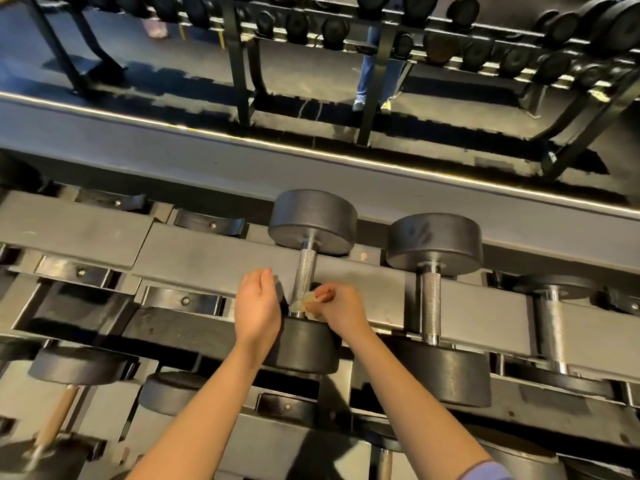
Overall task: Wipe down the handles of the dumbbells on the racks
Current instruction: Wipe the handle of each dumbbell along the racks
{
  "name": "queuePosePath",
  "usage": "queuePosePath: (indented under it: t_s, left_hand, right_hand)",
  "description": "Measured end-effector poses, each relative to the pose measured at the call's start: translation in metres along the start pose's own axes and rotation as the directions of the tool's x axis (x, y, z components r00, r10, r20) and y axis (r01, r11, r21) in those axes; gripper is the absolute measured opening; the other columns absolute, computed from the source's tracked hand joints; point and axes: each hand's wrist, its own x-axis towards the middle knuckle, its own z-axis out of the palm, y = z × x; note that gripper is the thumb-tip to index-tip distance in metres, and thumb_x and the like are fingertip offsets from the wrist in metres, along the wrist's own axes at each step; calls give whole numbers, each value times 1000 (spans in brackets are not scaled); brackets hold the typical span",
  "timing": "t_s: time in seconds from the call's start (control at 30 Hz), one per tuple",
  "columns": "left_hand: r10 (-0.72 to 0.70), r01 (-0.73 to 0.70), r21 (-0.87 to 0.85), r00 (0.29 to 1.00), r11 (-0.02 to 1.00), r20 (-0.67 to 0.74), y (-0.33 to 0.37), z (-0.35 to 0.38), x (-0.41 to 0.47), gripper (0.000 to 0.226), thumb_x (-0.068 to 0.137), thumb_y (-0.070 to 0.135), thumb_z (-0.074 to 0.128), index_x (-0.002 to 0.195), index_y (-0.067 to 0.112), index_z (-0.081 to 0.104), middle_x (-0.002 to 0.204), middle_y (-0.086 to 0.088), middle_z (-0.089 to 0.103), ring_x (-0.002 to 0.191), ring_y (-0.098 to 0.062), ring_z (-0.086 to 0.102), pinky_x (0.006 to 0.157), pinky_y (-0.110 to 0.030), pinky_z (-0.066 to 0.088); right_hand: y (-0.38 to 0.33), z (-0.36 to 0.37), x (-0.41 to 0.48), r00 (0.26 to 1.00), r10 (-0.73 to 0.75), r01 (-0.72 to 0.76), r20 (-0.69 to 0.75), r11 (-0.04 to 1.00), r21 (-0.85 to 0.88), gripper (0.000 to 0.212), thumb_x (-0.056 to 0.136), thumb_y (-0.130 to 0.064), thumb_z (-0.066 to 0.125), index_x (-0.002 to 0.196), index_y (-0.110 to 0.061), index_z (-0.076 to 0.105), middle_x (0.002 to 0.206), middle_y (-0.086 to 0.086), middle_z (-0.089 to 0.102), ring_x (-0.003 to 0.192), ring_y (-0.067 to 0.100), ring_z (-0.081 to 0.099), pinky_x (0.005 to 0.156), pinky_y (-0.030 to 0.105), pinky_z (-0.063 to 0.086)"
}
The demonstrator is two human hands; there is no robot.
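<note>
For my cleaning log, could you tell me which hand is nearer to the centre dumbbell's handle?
Right. The right hand pinches a wipe against the handle at its lower end; the left hand hovers just left of it.

On the near rack (207, 251) a dumbbell (305, 268) lies across the top tier, with a second dumbbell (431, 306) just right of it. The left hand (258, 306) sits left of its handle and the right hand (341, 308) right of it, with a wipe (303, 303) between them against the handle's near end. Another rack (381, 46) stands well behind.

The right hand (337, 304) pinches a crumpled wipe (304, 303) against a dumbbell handle (304, 271); the left hand (258, 306) hovers beside it.
</note>
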Motion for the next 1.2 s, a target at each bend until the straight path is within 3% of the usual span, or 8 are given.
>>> queuePosePath:
  t_s: [0.13, 0.23, 0.33, 0.43, 0.5, 0.73, 0.97, 1.2]
  left_hand:
    - [-38, 38, -3, 999, 999, 36, 4, 1, 1, 24, 101, 26, 36, 92, 20, 58, 91, 3, 57, 84, -3, 52, 72, -22, 35]
    - [-44, 45, -25, 998, 999, 51, 3, 0, 0, 25, 99, 25, 37, 81, 31, 53, 90, 3, 57, 85, -4, 51, 70, -17, 36]
    - [-47, 49, -31, 997, 998, 59, 5, -1, -1, 26, 99, 24, 37, 79, 33, 51, 92, 1, 57, 83, -2, 51, 70, -15, 36]
    - [-53, 54, -14, 997, 998, 54, 6, -1, -2, 27, 99, 24, 36, 78, 33, 50, 93, 0, 58, 81, -2, 50, 68, -15, 36]
    - [-55, 55, 11, 997, 998, 55, 6, -1, -3, 27, 100, 25, 36, 78, 32, 50, 94, -1, 58, 80, -3, 50, 68, -16, 37]
    - [-63, 59, 100, 997, 993, 35, 6, -2, -4, 26, 100, 25, 34, 85, 22, 54, 92, 1, 56, 84, -11, 52, 70, -19, 37]
    - [-67, 64, 94, 998, 993, 23, 6, -1, -3, 27, 100, 25, 36, 89, 14, 59, 92, 0, 55, 77, -5, 48, 65, -17, 36]
    - [50, -73, 187, 991, 980, 122, 1, -5, -7, 30, 102, 29, 33, 95, 18, 61, 99, 3, 57, 89, -13, 52, 73, -27, 40]
  right_hand:
    - [-6, -6, 11, 999, 11, -12, 31, 1000, 23, 19, 72, -3, 79, 83, -13, 67, 73, -1, 61, 70, 12, 61, 61, 19, 54]
    - [-8, -8, 10, 1000, 8, -10, 19, 995, 101, 20, 75, -2, 77, 82, -16, 65, 76, -2, 61, 66, 10, 61, 54, 14, 50]
    - [-4, -5, 5, 1000, 9, -10, 10, 992, 128, 20, 76, -4, 77, 75, -19, 64, 77, -3, 63, 71, 11, 62, 66, 20, 53]
    - [-2, -5, 2, 994, 9, -14, 113, 999, 43, 25, 74, -5, 79, 66, -23, 63, 76, -8, 63, 79, 11, 60, 84, 26, 50]
    - [-3, -4, 2, 992, -2, 3, 123, 1000, -11, 26, 75, -6, 78, 65, -24, 63, 76, -10, 62, 82, 10, 60, 86, 26, 49]
    - [-9, 4, 10, 992, -15, 27, -127, 996, 88, 14, 81, -5, 71, 80, -18, 68, 80, -3, 64, 79, 15, 63, 78, 29, 54]
    - [-5, 2, 1, 996, 16, -16, 89, 1000, 6, 15, 77, -12, 78, 76, -17, 63, 81, 0, 63, 74, 11, 58, 78, 29, 50]
    - [-20, 16, 6, 980, -35, 44, -196, 998, 44, 12, 81, -13, 73, 79, -18, 63, 75, -6, 60, 70, 8, 56, 59, 11, 41]
